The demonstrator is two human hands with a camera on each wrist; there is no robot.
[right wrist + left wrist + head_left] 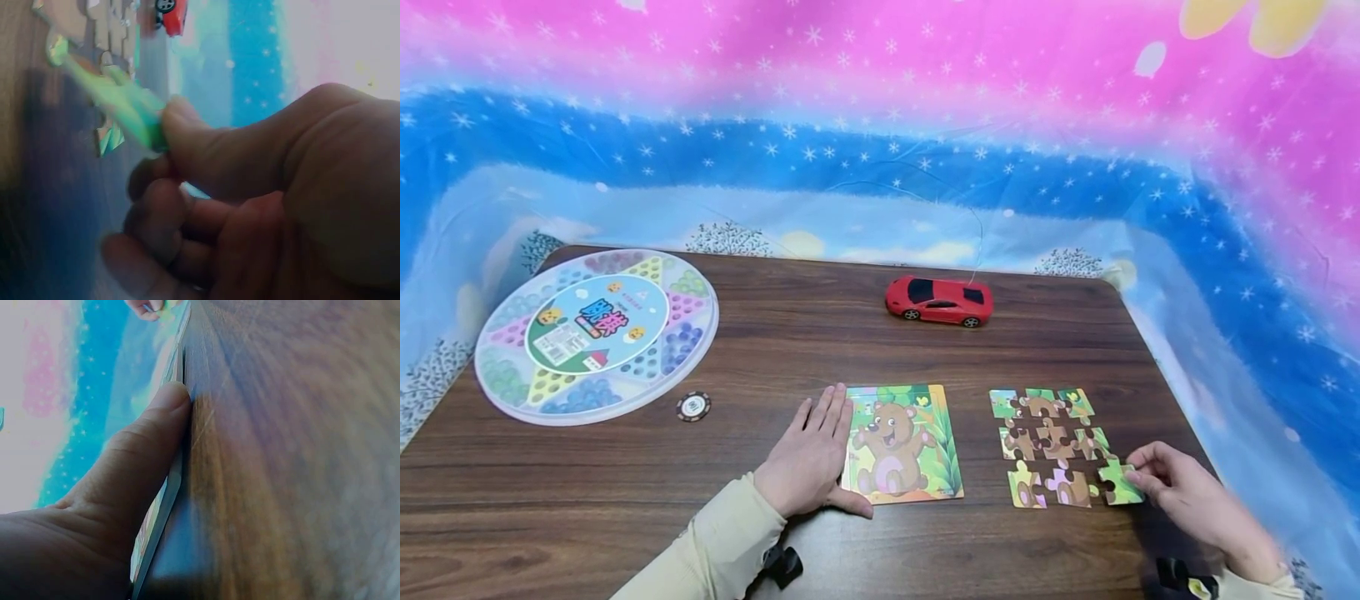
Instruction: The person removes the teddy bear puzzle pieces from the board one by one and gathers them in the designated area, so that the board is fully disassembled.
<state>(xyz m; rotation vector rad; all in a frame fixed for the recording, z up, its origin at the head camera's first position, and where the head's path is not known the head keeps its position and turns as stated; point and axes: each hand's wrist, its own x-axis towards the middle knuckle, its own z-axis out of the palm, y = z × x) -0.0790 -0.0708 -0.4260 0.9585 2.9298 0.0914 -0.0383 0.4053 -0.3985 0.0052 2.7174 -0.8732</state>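
My left hand (pixel 808 454) lies with straight fingers along the left edge of a square bear picture board (pixel 898 446), its thumb at the bottom edge. In the left wrist view the thumb (pixel 137 447) presses along the board's side. My right hand (pixel 1187 492) pinches a green jigsaw piece (pixel 1122 483) between thumb and fingers. That piece appears tilted in the right wrist view, held at one edge. Left of it, several other bear jigsaw pieces (pixel 1055 442) are laid out in spaced rows, and the held piece is at their lower right corner.
A red toy car (pixel 938 301) stands toward the back of the wooden table (pixel 790 333). At the left lie a round Chinese checkers box (pixel 505 354) and a poker chip (pixel 693 406). A patterned cloth (pixel 880 150) hangs behind the table and along its right side.
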